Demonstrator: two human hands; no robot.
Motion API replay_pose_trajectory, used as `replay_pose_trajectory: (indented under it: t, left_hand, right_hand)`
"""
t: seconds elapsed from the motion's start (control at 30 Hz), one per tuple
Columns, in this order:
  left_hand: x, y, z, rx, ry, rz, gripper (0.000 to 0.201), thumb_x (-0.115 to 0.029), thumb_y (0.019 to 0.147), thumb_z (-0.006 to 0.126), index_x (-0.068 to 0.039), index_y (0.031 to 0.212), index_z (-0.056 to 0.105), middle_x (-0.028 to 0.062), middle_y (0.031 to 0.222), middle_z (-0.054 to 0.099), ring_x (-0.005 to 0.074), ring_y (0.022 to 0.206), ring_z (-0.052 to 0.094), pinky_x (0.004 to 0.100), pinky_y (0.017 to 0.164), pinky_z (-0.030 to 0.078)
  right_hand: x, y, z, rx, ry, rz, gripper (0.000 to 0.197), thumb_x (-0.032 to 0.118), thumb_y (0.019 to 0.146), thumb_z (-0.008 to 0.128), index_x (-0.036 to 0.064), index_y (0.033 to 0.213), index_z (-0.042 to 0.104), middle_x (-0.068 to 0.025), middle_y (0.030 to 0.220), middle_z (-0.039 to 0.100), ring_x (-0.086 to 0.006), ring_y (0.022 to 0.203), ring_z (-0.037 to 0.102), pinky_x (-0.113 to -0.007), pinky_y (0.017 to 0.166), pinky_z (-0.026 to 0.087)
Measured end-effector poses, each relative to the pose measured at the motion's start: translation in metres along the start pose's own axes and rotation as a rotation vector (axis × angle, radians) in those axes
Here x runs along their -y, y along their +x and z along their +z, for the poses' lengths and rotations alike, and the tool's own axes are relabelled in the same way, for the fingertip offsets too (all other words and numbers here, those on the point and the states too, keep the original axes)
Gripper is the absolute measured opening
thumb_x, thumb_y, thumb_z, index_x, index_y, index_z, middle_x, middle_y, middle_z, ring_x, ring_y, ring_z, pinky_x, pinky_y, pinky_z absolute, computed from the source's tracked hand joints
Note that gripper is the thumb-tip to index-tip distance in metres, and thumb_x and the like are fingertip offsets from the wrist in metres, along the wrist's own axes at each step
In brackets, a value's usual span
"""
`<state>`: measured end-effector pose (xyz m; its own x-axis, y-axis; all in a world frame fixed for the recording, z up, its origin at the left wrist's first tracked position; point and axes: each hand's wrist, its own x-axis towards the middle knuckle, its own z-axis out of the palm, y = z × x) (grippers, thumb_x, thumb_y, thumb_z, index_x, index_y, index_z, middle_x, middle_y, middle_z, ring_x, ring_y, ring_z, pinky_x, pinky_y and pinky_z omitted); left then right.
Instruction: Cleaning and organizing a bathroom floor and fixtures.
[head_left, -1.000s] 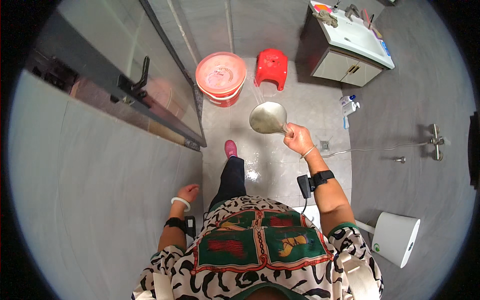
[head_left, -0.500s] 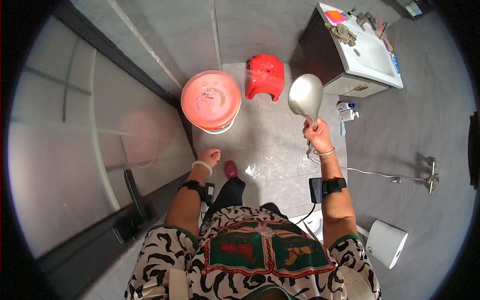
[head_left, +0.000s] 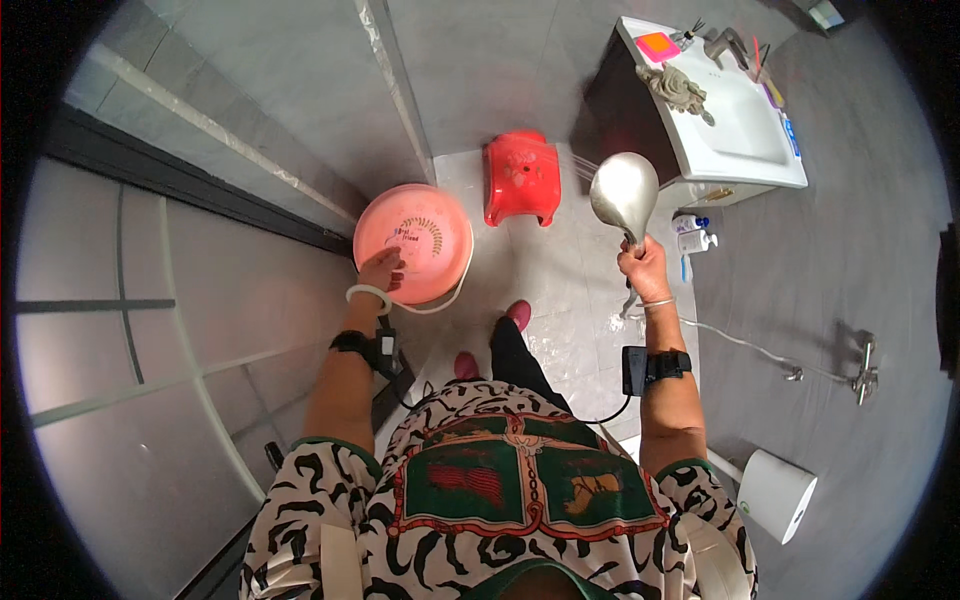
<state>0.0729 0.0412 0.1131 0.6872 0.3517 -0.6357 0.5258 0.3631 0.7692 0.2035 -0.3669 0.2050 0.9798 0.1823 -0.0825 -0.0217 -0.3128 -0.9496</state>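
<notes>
My right hand (head_left: 645, 270) is wrapped round the handle of a large silver shower head (head_left: 624, 190), held out at right. Thin jets of water leave its far-left side toward a red plastic stool (head_left: 522, 180), which is wet on top. At left, my left hand (head_left: 380, 268) reaches to the near-left edge of a pink round bucket (head_left: 440, 265) with a printed wreath design. Its fingers are stretched out over the pink surface and hold nothing; whether they touch it I cannot tell. A white bail handle (head_left: 460, 290) hangs along the bucket's right side.
A metal hose (head_left: 735, 335) runs from the shower head to a wall tap (head_left: 866, 370) at right. A washbasin cabinet (head_left: 690, 150) with a cloth (head_left: 675, 90) stands far right, with bottles (head_left: 692, 235) below it. A frosted glass partition (head_left: 110, 400) borders the left.
My left hand has moved forward and left, from a loosely closed pose to stretched fingers over the bucket. Water jets now show from the shower head. A second foot has come into view.
</notes>
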Motion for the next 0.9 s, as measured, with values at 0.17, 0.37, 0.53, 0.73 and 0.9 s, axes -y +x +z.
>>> replay_pose_trajectory:
  t: [0.17,0.37,0.53,0.73,0.9]
  left_hand:
    - [-0.007,0.044,-0.023,0.114,-0.076,-0.01,0.031,-0.027,0.079,0.054,-0.01,0.105,0.05,0.0046,0.076,0.056,0.0112,0.056,0.049,0.0246,0.045,0.041]
    - [0.031,0.024,0.013,-0.224,0.179,-0.247,0.03,-0.025,0.08,0.052,-0.012,0.106,0.05,0.0038,0.073,0.055,0.0108,0.051,0.048,0.0248,0.043,0.04]
    - [0.006,0.057,0.005,-0.111,0.899,0.091,0.029,-0.022,0.078,0.052,-0.006,0.102,0.049,0.0056,0.091,0.056,0.0151,0.079,0.053,0.0259,0.065,0.044]
    - [-0.303,0.021,0.112,-0.819,0.92,1.49,0.037,-0.022,0.069,0.06,-0.008,0.102,0.051,0.0187,0.111,0.045,0.0326,0.103,0.043,0.0378,0.086,0.034]
    - [-0.442,-0.009,0.148,-1.034,1.209,1.93,0.036,-0.023,0.068,0.054,-0.013,0.102,0.05,0.0137,0.131,0.023,0.0355,0.121,0.018,0.0509,0.096,0.013]
  right_hand:
    - [-0.019,0.061,-0.016,-0.086,-0.007,0.043,0.005,0.001,0.061,0.05,0.0047,0.064,0.047,0.006,0.055,0.039,-0.004,0.05,0.034,-0.019,0.045,0.03]
    - [-0.053,0.13,-0.043,-0.154,-0.037,0.136,0.004,0.001,0.061,0.05,0.0039,0.064,0.048,0.0039,0.054,0.043,-0.0047,0.05,0.037,-0.019,0.045,0.032]
    - [-0.065,0.178,-0.053,-0.143,-0.13,0.029,0.006,0.0,0.064,0.05,0.0048,0.067,0.047,0.0004,0.051,0.044,-0.0076,0.038,0.04,-0.021,0.034,0.033]
    - [-0.031,0.193,-0.051,-0.023,0.097,0.169,0.007,0.0,0.063,0.049,0.0034,0.068,0.049,0.0009,0.052,0.044,-0.0074,0.043,0.041,-0.02,0.039,0.033]
    - [-0.004,0.195,-0.033,0.048,0.184,0.09,0.009,-0.003,0.062,0.048,0.0025,0.069,0.049,0.0002,0.052,0.044,-0.0081,0.041,0.042,-0.021,0.037,0.034]
